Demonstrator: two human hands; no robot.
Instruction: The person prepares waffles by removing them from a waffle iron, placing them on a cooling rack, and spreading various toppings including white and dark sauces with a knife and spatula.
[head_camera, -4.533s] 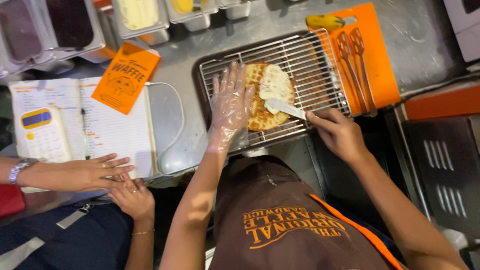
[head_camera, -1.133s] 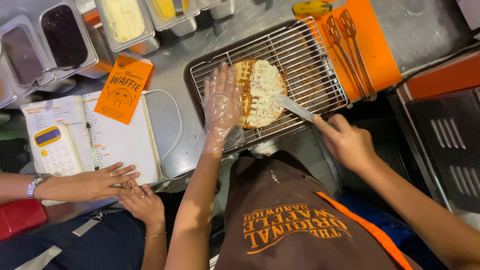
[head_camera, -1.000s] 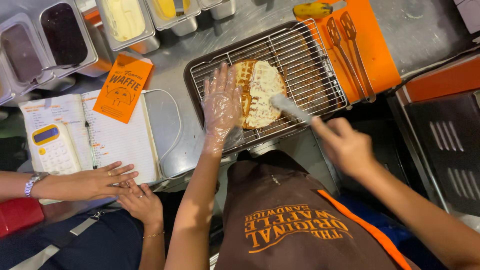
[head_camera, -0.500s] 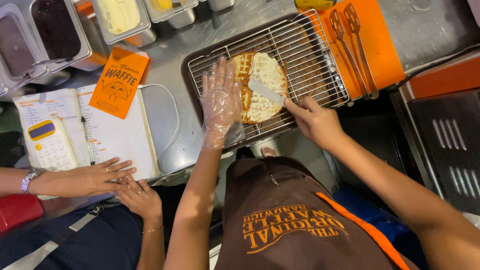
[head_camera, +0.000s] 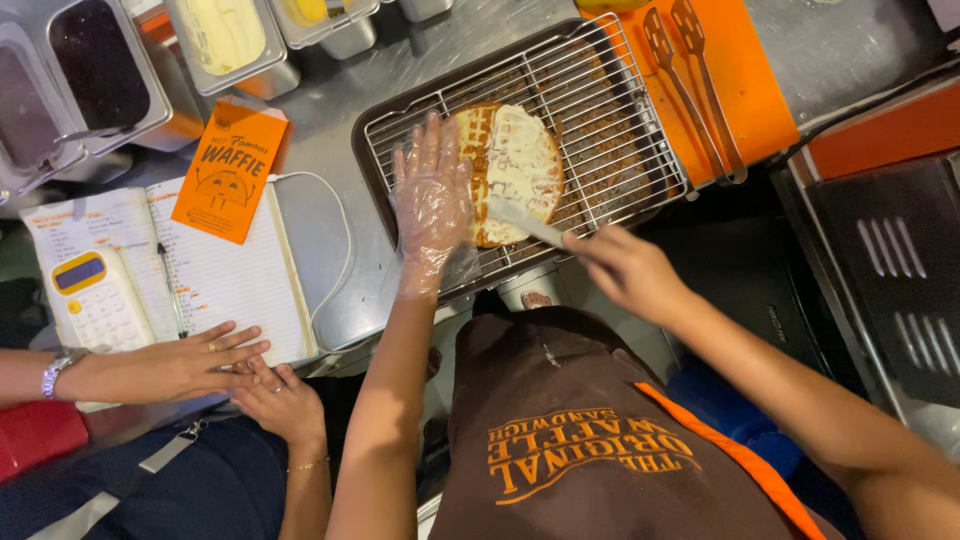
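Note:
A round waffle spread with white cream lies on a wire rack set in a dark tray. My left hand, in a clear plastic glove, rests flat with fingers spread on the rack and the waffle's left edge. My right hand grips a spreading knife whose blade lies on the waffle's lower part. I wear a brown apron.
Metal tongs lie on an orange mat right of the rack. Steel tubs of toppings line the back left. An open notebook, an orange card and a calculator sit left, where another person's hands rest.
My right hand has pulled back toward me, drawing the knife from the waffle's middle to its lower edge. My left hand stays pressed on the rack.

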